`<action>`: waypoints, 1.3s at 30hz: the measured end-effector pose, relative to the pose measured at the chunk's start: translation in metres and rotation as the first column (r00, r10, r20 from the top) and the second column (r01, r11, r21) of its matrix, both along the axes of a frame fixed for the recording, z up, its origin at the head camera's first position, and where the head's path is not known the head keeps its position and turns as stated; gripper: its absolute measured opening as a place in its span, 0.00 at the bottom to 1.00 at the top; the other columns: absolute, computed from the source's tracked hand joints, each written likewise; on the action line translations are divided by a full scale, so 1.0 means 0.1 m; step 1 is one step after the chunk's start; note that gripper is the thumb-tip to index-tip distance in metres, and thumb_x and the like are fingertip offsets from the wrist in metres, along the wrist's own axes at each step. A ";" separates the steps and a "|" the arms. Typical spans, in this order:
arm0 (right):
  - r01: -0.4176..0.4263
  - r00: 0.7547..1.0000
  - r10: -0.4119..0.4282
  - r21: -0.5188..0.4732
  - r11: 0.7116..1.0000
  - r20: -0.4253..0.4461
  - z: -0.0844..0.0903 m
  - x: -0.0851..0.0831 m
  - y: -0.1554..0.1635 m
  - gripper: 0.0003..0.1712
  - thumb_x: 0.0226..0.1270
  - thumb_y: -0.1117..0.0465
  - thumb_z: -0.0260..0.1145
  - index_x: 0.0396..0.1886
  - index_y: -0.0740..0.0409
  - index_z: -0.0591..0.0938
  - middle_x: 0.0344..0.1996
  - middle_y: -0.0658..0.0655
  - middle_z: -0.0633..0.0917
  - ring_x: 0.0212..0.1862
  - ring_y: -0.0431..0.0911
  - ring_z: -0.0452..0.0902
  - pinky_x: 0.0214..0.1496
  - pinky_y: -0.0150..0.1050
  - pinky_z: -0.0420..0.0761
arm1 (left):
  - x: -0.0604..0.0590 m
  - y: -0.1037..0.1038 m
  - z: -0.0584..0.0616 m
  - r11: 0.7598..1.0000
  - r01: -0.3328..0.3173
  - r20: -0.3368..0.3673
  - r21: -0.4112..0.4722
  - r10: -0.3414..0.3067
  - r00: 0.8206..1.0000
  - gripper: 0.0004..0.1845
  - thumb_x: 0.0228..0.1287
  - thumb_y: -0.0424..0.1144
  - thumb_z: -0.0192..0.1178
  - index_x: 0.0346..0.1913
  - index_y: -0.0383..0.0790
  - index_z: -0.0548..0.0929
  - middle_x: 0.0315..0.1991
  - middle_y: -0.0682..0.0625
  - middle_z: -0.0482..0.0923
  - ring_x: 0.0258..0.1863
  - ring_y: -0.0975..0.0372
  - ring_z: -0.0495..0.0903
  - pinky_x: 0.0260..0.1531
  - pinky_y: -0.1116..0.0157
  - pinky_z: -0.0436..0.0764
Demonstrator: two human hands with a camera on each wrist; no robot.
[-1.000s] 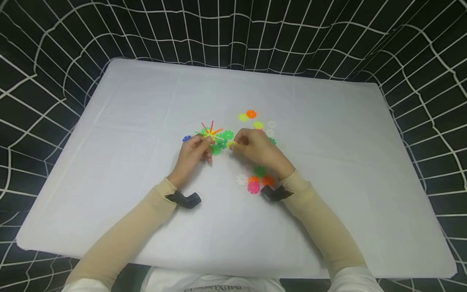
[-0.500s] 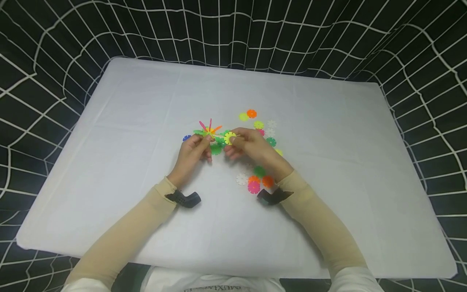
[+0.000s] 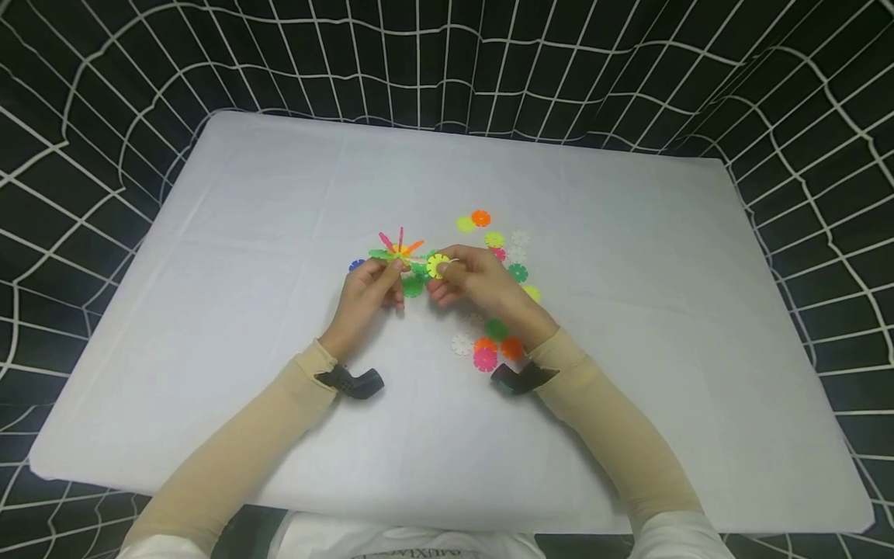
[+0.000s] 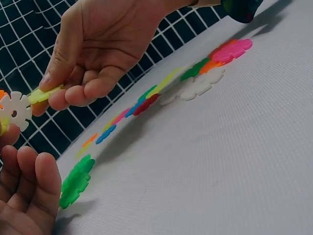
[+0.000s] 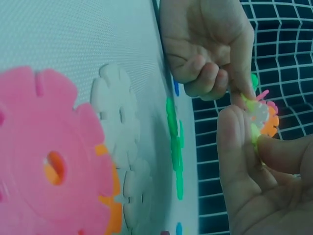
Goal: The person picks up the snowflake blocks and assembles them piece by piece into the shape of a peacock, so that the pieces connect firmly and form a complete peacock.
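Table (image 3: 230,233) covered in white cloth, black netting (image 3: 91,93) behind and around it. Blue disc (image 3: 357,265) lies on the cloth at about 9 o'clock of the left hand (image 3: 370,299). Left hand: thumb and fingers curled, pinching the base of a cluster (image 3: 400,252) of joined snowflake discs (green, pink, orange, yellow spokes), held just above the cloth near table centre. In the left wrist view a white disc (image 4: 14,112) of that cluster shows at the fingertips. Green disc (image 3: 413,286) lies flat below the cluster, between the two hands. Right hand (image 3: 482,283): thumb and forefinger pinching a yellow disc (image 3: 438,266) by its edge, disc held at 3 o'clock of the cluster and touching or just beside it; contact cannot be told from the head view. Right wrist view shows both sets of fingertips meeting at the cluster. Loose discs on the cloth: a scatter at 12 to 2 o'clock of the right hand, including an orange disc (image 3: 480,218); a second group at 6 o'clock, near the right wrist, including a pink disc (image 3: 485,359) and a white one (image 3: 462,344). Both forearms in beige sleeves (image 3: 244,442).
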State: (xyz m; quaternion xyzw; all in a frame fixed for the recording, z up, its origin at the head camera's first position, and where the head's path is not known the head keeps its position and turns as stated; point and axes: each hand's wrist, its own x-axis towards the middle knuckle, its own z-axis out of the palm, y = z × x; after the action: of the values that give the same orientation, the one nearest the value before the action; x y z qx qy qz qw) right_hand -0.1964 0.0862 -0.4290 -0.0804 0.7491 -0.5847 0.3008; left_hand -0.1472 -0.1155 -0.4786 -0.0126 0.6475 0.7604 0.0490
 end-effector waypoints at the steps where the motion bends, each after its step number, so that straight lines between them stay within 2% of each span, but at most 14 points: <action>1: -0.002 1.000 0.002 0.005 1.000 -0.007 0.00 0.00 0.00 0.15 0.78 0.61 0.57 0.58 0.62 0.77 0.40 0.66 0.89 0.38 0.52 0.88 0.50 0.49 0.88 | 0.00 0.00 0.00 1.000 0.000 0.001 -0.004 0.000 1.000 0.14 0.79 0.40 0.52 0.50 0.30 0.77 0.24 0.53 0.75 0.23 0.64 0.77 0.28 0.70 0.82; 8: 0.005 0.998 -0.005 -0.002 1.000 -0.055 0.00 0.01 0.00 0.16 0.78 0.63 0.57 0.61 0.61 0.77 0.40 0.70 0.88 0.35 0.50 0.87 0.47 0.48 0.89 | -0.01 -0.01 -0.02 0.998 -0.019 -0.020 -0.053 0.018 1.000 0.11 0.78 0.40 0.54 0.49 0.33 0.79 0.24 0.54 0.76 0.24 0.66 0.77 0.29 0.71 0.83; 12: 0.006 0.997 -0.006 -0.002 1.000 -0.077 0.02 0.01 0.00 0.16 0.78 0.64 0.57 0.61 0.60 0.78 0.42 0.72 0.88 0.38 0.56 0.87 0.45 0.47 0.89 | -0.01 0.00 -0.03 0.998 -0.035 -0.016 -0.049 0.034 0.999 0.10 0.78 0.39 0.55 0.48 0.34 0.79 0.25 0.54 0.76 0.24 0.66 0.76 0.28 0.70 0.82; 19: -0.007 0.993 0.009 0.018 1.000 -0.119 0.02 0.01 0.00 0.15 0.78 0.64 0.58 0.60 0.60 0.79 0.42 0.72 0.88 0.39 0.59 0.87 0.46 0.48 0.89 | -0.01 0.01 -0.01 0.999 -0.030 -0.050 -0.034 0.028 0.998 0.13 0.77 0.35 0.54 0.45 0.23 0.77 0.23 0.54 0.76 0.23 0.66 0.76 0.28 0.70 0.83; 23: -0.014 0.992 0.016 0.019 1.000 -0.127 0.01 0.03 0.00 0.16 0.77 0.66 0.59 0.61 0.60 0.79 0.42 0.72 0.88 0.39 0.61 0.86 0.46 0.49 0.89 | 0.00 0.01 -0.01 0.999 -0.023 -0.057 -0.036 0.021 0.998 0.12 0.77 0.33 0.54 0.46 0.23 0.78 0.23 0.54 0.76 0.22 0.66 0.76 0.26 0.71 0.82; 29: -0.021 0.986 0.026 0.033 0.999 -0.164 -0.02 0.04 -0.02 0.19 0.75 0.67 0.60 0.63 0.60 0.80 0.40 0.71 0.88 0.37 0.61 0.87 0.44 0.44 0.90 | -0.02 -0.01 -0.03 0.999 -0.002 -0.042 -0.039 0.001 0.999 0.14 0.77 0.32 0.53 0.48 0.19 0.78 0.25 0.50 0.78 0.23 0.65 0.76 0.26 0.71 0.82; 35: 0.032 0.984 -0.036 -0.027 0.999 -0.174 -0.06 0.06 -0.07 0.18 0.75 0.67 0.60 0.62 0.60 0.81 0.38 0.72 0.88 0.33 0.57 0.87 0.40 0.42 0.90 | -0.02 -0.01 -0.02 0.999 -0.002 -0.064 -0.053 -0.001 0.998 0.15 0.77 0.32 0.52 0.47 0.17 0.77 0.23 0.53 0.77 0.22 0.65 0.76 0.25 0.71 0.81; 39: 0.084 0.984 -0.096 -0.089 0.992 -0.148 -0.10 0.10 -0.10 0.18 0.75 0.66 0.61 0.62 0.59 0.81 0.38 0.71 0.89 0.32 0.56 0.88 0.42 0.41 0.90 | -0.02 -0.02 -0.02 0.999 0.000 -0.088 -0.049 -0.004 0.996 0.15 0.78 0.32 0.51 0.47 0.16 0.77 0.22 0.54 0.77 0.20 0.64 0.75 0.25 0.70 0.81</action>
State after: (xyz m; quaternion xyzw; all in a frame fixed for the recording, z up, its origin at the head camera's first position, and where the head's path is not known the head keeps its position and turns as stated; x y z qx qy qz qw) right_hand -0.1862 0.0764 -0.4394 -0.1033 0.7478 -0.6204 0.2125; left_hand -0.1494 -0.1172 -0.4810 0.0201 0.6673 0.7442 0.0209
